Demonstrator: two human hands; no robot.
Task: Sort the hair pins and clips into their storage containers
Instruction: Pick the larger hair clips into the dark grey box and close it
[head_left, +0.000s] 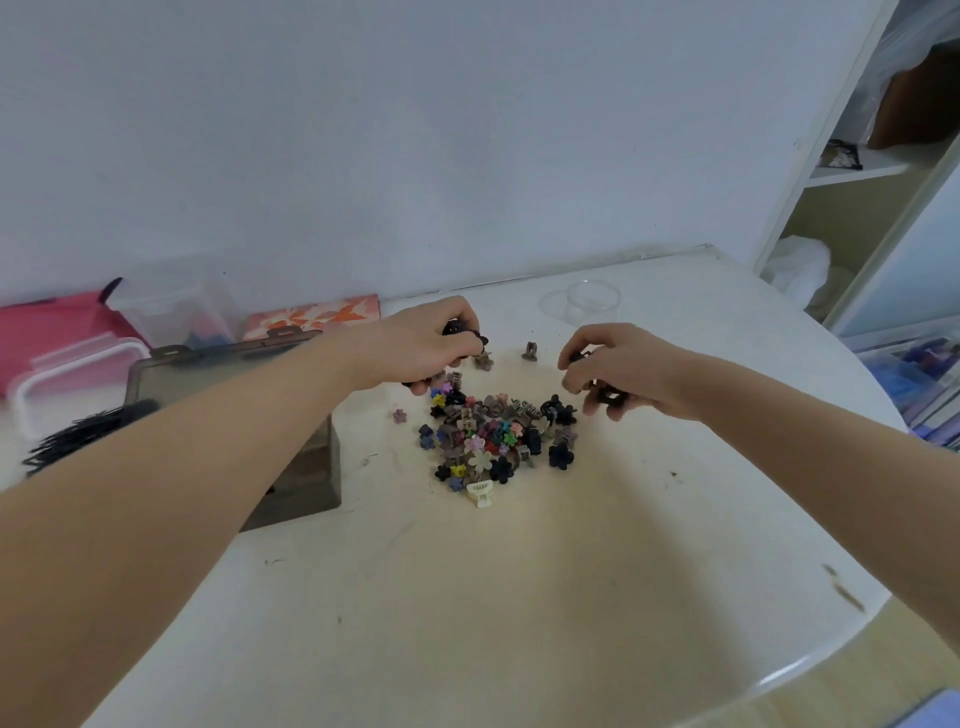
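A person's two bare arms reach over a round white table (519, 597) that stands against a pale wall. At the table's left edge lies a loose bunch of black hair pins (83, 434), with a clear lidded container (67, 376) just behind it. Beside these sits a smoky grey storage box (291, 467), partly hidden under the left forearm. The left hand (415, 345) hovers above the far side of the table's middle, fingers curled closed around several dark clips (457, 330). Just below it, at the table's centre, lies a pile of small flower-shaped hair clips (493, 441) in black, brown, cream and bright colours. A single brown clip (530, 351) sits apart between the hands. The right hand (618, 371) is closed on dark clips too. A small clear round tub (592, 301) stands near the far edge. White shelves (857, 171) rise at the right.
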